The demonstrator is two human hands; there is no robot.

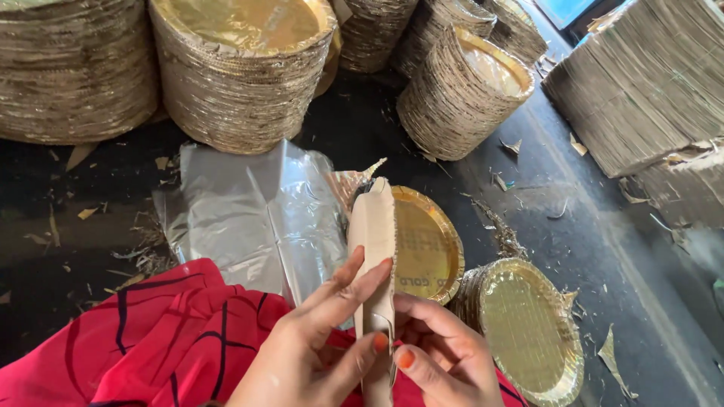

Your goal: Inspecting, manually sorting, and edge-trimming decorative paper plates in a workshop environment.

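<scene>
Upright, edge-on, a small stack of plates (375, 249) stands lengthwise away from both hands; left hand (317, 339) and right hand (437, 350) pinch its lower end; the bottom edge is hidden.

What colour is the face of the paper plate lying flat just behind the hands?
Shiny gold with a ridged rim; the gold plate shows best in the head view, the only one.
</scene>
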